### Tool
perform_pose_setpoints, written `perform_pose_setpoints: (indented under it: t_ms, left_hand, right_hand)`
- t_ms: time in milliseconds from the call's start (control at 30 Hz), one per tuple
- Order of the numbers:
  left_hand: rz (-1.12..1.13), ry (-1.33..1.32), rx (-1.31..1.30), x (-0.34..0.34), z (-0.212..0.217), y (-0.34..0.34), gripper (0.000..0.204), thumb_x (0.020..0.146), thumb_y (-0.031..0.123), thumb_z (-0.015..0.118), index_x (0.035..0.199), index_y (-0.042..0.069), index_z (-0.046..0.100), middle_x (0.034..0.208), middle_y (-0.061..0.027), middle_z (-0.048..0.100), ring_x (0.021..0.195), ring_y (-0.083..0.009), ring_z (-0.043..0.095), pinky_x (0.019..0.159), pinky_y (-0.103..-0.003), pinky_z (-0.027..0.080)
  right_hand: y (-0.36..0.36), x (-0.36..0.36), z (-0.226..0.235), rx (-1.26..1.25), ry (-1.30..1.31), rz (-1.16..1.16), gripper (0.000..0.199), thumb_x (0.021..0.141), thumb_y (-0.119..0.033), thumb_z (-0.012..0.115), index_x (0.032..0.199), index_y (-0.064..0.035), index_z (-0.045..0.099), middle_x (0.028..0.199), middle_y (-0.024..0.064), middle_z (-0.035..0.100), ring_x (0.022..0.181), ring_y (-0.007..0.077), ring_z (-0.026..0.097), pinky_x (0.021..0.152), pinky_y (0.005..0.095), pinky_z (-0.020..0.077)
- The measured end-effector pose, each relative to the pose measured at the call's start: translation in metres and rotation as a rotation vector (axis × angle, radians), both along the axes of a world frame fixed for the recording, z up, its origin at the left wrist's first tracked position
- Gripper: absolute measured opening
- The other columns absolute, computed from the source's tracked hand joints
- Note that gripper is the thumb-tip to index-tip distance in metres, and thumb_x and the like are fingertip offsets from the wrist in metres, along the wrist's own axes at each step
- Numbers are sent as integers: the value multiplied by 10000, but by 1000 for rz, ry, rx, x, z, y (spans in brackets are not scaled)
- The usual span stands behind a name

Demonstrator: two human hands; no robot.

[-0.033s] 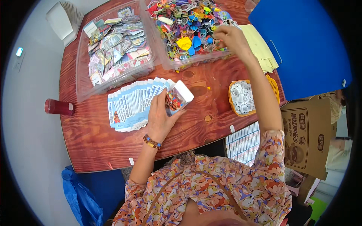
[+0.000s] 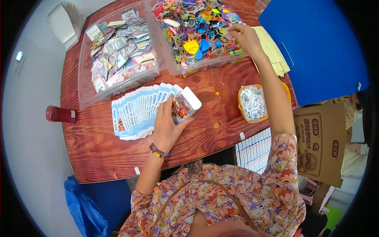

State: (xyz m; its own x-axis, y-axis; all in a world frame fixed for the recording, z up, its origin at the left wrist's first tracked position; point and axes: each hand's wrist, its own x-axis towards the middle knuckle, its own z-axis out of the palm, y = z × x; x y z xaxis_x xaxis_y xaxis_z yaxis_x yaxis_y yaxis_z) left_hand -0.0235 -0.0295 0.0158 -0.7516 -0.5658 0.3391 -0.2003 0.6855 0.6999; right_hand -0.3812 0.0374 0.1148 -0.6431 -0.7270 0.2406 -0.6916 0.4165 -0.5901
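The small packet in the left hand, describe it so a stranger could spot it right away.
On the reddish wooden table, find the fan of blue-and-white packets spread in front of the two clear plastic bins. At the fan's right end, the left hand holds one small packet. Unlike the flat fanned ones, it is lifted, with a white top and colourful contents showing.

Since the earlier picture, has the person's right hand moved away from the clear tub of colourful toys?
No. The right hand is in the same place, at the near right rim of the toy tub, fingers among the toys.
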Motion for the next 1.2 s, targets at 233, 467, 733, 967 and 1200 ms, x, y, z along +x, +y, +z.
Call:
perform_pose_setpoints:
  t_ms: [233,467,733,967,1200]
  left_hand:
    - [-20,-36,22,3,-2,1,873,709,268,873,1406,-16,429,1171,-199,556,1077,-367,561,917,-433,486]
    - [-24,-35,67,-7,-3,-4,886,684,260,894,1398,-13,446,1157,-179,587,1056,-341,586,904,-416,493]
    - [-47,34,-58,-35,-7,1,850,690,280,876,1363,-28,457,1106,-197,570,1010,-369,581,864,-432,496]
    - [-42,7,-81,-41,2,22,864,679,292,881,1373,-5,460,1088,-179,569,988,-344,597,816,-414,515]
    - [-36,-4,-166,-45,2,34,871,656,288,894,1361,7,466,1078,-168,564,964,-341,606,780,-419,525]
  right_hand:
    - [-12,-76,-37,380,337,-255,330,854,-394,643,1003,-114,734,916,92,732,819,243,698,745,394,515]
    - [12,-76,-13,67,112,-107,334,913,-348,647,847,-23,694,794,22,677,750,117,626,687,290,468]
    - [52,48,25,-11,-694,415,199,969,-239,630,969,-62,720,859,26,711,770,81,679,648,223,567]
    - [66,133,0,-26,-974,407,262,969,-195,621,1134,1,678,988,65,723,872,123,716,657,247,616]
    - [82,138,-12,28,-914,336,225,962,-154,622,1130,-14,677,1002,63,712,856,100,698,641,220,601]
